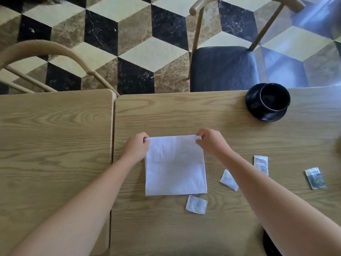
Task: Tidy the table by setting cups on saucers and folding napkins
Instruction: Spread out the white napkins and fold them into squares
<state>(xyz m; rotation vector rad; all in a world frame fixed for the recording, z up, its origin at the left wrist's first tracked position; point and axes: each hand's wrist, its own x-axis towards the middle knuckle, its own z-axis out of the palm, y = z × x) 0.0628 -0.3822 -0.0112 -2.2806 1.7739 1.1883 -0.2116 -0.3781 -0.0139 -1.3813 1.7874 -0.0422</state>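
A white napkin [175, 167] lies spread on the wooden table [184, 111] in the middle of the view. My left hand [136, 146] pinches its far left corner, and my right hand [210, 141] pinches its far right corner. The far edge is lifted slightly between them. At the far right of the table a black cup [275, 97] stands on a black saucer [258, 113].
Three white sachets [196, 204], [228, 180], [261, 164] and a dark packet [315, 178] lie to the right of the napkin. A second table [55, 135] abuts on the left. Two chairs [223, 67], [46, 50] stand beyond the tables.
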